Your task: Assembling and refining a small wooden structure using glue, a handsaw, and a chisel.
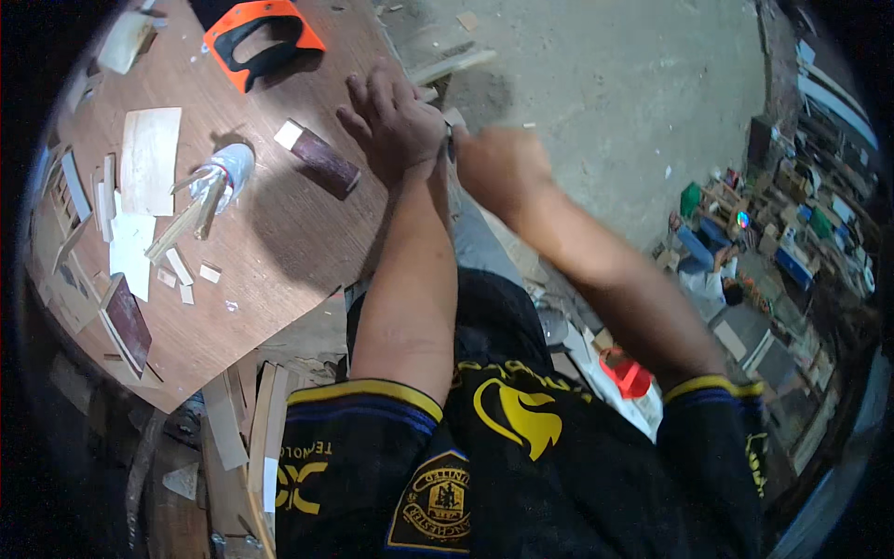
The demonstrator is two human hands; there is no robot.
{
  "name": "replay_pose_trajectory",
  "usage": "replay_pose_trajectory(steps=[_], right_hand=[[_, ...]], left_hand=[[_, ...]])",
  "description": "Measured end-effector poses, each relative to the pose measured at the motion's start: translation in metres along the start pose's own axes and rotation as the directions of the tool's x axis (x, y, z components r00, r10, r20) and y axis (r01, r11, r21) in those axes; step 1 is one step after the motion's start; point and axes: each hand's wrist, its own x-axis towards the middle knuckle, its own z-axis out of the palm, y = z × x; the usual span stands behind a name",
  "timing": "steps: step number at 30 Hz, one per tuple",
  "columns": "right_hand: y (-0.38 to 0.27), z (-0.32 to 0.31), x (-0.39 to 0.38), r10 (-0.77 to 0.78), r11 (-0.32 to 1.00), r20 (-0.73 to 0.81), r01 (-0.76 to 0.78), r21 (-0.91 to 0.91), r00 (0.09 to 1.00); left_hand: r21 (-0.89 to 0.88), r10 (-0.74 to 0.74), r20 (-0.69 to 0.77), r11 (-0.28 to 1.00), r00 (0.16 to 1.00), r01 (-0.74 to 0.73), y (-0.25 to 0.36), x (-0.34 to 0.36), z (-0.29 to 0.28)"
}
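Note:
My left hand [399, 129] lies palm down at the right edge of the wooden table, fingers spread. A small pale wood piece [453, 117] pokes out beside it. Just off that edge, my right hand [505, 170] is closed in a fist, smeared by motion. A thin glint shows between the two hands, but what the fist holds is hidden. Nearest to my left hand on the tabletop is a dark reddish-brown block with a pale end [323, 160]. Farther back lies a saw with an orange and black handle [264, 45].
On the table [270, 307] stand a white-wrapped holder with sticks [233, 168], pale sheets [151, 160], small wood offcuts [210, 273] and a dark panel [127, 321]. A pale wood strip [454, 66] shows past the edge. Right, a person [708, 279] is among piled goods; a red object [627, 373] lies nearer.

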Motion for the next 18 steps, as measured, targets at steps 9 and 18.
replay_pose_trajectory(steps=[9, 18], right_hand=[[-0.006, -0.003, 0.001, 0.002, 0.999, 0.051, 0.000, -0.042, 0.999], [-0.001, -0.043, 0.001, -0.041, 0.998, 0.143, 0.049, -0.049, 0.989]], left_hand=[[-0.019, -0.031, 0.034, 0.999, 0.999, 0.032, -0.001, 0.000, -0.001], [0.026, -0.022, 0.045, 0.999, 0.999, 0.020, 0.000, 0.000, -0.003]])
